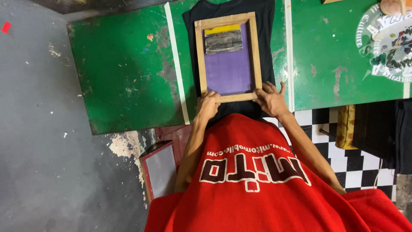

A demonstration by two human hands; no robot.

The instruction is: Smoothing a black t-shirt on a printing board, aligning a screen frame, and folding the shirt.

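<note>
A wooden screen-printing frame [253, 51] with a purple mesh lies flat on a black T-shirt [266, 25] spread over the green table [124, 68]. A yellow-handled squeegee [222, 38] with dark ink rests inside the frame at its far end. My left hand [208, 104] presses on the frame's near left corner. My right hand [270, 99] presses on the near right corner, fingers spread over the wood. Both arms reach out from my red shirt.
A white tape line [176, 64] runs across the table left of the shirt. A second green table [343, 60] at right carries a white printed cloth [390, 38]. A red-framed screen [161, 169] leans below the table. Grey floor lies left, checkered tiles right.
</note>
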